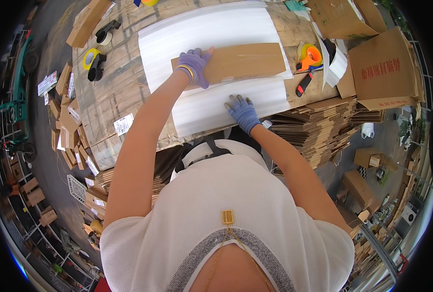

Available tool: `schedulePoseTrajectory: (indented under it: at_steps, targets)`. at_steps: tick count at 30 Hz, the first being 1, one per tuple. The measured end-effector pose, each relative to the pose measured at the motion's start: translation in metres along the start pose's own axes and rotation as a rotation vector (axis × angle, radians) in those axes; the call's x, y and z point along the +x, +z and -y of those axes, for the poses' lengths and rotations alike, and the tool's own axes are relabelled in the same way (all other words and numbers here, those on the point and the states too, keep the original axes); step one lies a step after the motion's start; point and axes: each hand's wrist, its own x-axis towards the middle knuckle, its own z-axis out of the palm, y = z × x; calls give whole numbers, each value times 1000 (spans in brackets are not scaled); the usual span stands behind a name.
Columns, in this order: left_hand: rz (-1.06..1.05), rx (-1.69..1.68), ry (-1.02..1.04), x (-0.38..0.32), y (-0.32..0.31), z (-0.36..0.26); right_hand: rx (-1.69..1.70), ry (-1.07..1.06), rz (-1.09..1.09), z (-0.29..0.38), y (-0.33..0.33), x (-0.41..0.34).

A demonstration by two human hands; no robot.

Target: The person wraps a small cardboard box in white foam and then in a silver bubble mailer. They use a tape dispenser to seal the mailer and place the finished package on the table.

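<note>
A long, closed cardboard box (245, 62) lies on white foam sheeting (205, 25) spread over the wooden tabletop. My left hand (195, 67), in a purple glove, spans the left end of the box, its fingers towards the far edge and the thumb at the near side. In a blue glove, my right hand (242, 111) rests on the near part of the foam with fingers slightly apart, holding nothing. A strip of foam shows between that hand and the box. The underside of the box is hidden.
To the right lie an orange-handled tape dispenser (311, 56) and a red-and-black utility knife (304, 84), beside open cartons (384, 69). Tape dispensers (94, 64) and a printed label (123, 125) sit on the left. Flattened cardboard (311, 127) is stacked below the table's near edge.
</note>
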Motion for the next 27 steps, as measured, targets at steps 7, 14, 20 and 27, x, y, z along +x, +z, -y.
schedulePoseTrajectory:
  at_steps: [7, 14, 20, 27]
  targets:
    - [-209, -115, -51, 1, -2, 42, 81, -236, 68, -31, -14, -30]
    - [-139, -106, -56, -9, 20, 33, 289, -94, 167, -34, -65, -41]
    - [-70, -108, 3, -21, 21, 24, 335, -91, -61, -60, -163, -31]
    - [-105, -209, 57, -29, 34, 9, 189, -99, -107, -103, -211, 49]
